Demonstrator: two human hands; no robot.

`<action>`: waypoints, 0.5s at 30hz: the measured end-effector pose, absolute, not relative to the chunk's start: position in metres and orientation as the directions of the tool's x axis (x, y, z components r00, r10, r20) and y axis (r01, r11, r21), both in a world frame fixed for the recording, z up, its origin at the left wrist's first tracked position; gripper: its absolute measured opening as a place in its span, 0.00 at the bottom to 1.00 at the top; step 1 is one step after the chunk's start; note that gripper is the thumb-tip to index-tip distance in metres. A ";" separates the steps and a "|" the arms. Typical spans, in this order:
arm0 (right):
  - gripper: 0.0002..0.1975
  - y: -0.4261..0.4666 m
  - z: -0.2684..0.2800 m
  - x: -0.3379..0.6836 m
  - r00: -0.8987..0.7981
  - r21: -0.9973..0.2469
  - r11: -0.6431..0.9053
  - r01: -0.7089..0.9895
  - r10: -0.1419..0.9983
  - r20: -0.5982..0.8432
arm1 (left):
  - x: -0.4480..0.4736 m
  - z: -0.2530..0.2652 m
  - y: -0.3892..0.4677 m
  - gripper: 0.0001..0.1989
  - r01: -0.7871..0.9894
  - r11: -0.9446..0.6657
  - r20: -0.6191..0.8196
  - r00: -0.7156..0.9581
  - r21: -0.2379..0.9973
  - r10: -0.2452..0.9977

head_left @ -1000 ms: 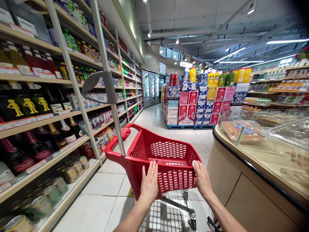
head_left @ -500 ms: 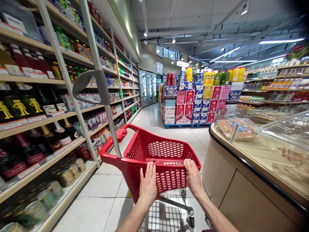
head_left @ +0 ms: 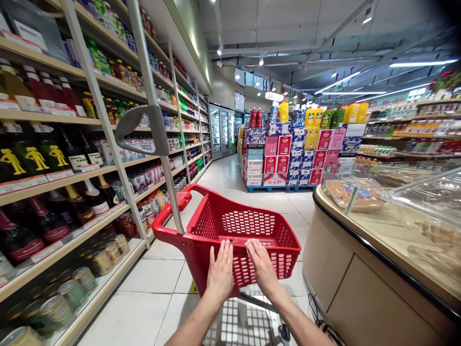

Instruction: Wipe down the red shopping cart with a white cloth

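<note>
A red plastic shopping cart (head_left: 252, 226) stands in the aisle right in front of me, its basket empty. My left hand (head_left: 220, 271) lies flat against the basket's near wall, fingers together and pointing up. My right hand (head_left: 261, 266) rests beside it on the same wall, fingertips hooked over the near rim. The two hands are almost touching. A tall grey pole with a grey handle (head_left: 142, 127) rises from the cart's left corner.
Long shelves (head_left: 72, 178) of bottles and cans line the left side. A curved counter (head_left: 360, 288) with glass-covered food stands close on the right, a cable on the floor at its foot. A pallet of stacked boxes (head_left: 288, 158) and fridges (head_left: 223, 132) lie ahead.
My right hand has slid left along the basket's near rim, from the right corner to beside my left hand. The cart has turned slightly; the left hand stays put.
</note>
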State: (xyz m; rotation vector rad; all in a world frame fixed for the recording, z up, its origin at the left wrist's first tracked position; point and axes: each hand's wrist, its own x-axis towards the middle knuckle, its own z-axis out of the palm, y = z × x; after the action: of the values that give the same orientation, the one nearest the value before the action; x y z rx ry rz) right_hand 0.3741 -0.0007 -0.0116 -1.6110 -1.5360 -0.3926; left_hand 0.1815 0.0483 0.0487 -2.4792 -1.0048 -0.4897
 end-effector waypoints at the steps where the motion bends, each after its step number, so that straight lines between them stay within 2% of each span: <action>1: 0.27 -0.001 -0.011 0.375 0.186 -0.356 0.128 0.926 0.666 0.723 | 0.178 0.052 0.051 0.32 0.723 -0.648 0.464 0.671 -0.239 0.578; 6: 0.27 0.000 -0.009 0.397 0.430 -0.470 -0.094 0.878 0.587 0.686 | 0.165 0.066 0.059 0.32 0.744 -0.628 0.449 0.653 -0.228 0.610; 8: 0.26 0.010 -0.004 0.378 0.392 -0.464 -0.048 0.884 0.618 0.682 | 0.165 0.068 0.060 0.31 0.752 -0.621 0.449 0.644 -0.222 0.619; 12: 0.27 0.026 0.009 0.338 0.157 -0.388 0.192 0.901 0.690 0.706 | 0.166 0.067 0.061 0.31 0.761 -0.609 0.478 0.630 -0.224 0.612; 15: 0.27 0.022 0.008 0.355 0.243 -0.420 0.125 0.899 0.656 0.714 | 0.163 0.065 0.062 0.32 0.740 -0.624 0.470 0.657 -0.250 0.590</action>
State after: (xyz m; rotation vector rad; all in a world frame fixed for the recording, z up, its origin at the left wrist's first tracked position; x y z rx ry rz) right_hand 0.3547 0.0218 0.0081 -1.6017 -1.4846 -0.3333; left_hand 0.1627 0.0615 0.0654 -2.4515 -1.0426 -0.4826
